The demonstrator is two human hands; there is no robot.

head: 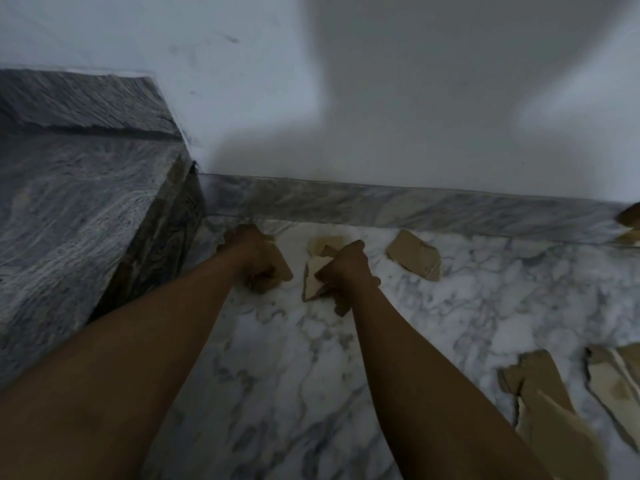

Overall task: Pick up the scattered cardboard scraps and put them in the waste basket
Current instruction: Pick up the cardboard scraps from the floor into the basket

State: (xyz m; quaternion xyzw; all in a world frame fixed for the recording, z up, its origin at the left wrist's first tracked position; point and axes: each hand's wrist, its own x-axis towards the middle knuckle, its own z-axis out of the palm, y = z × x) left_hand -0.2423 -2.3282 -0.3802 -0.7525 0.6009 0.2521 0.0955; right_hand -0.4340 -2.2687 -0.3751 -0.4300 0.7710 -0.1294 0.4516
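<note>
Brown cardboard scraps lie scattered on a white marble floor (311, 375). My left hand (254, 258) grips a cardboard scrap (278, 266) near the foot of the stairs, fingers curled round it. My right hand (346, 271) holds a pale cardboard scrap (313, 280), with more pieces sticking out below the fist. A small scrap (323, 244) lies just beyond my right hand. Another loose scrap (414, 256) rests to the right by the skirting. No waste basket is in view.
Grey marble stair steps (79, 209) rise at the left. A white wall (381, 116) with a grey skirting (415, 211) closes the far side. Larger cardboard pieces (554, 410) lie at the lower right, and more scraps (630, 220) sit at the right edge.
</note>
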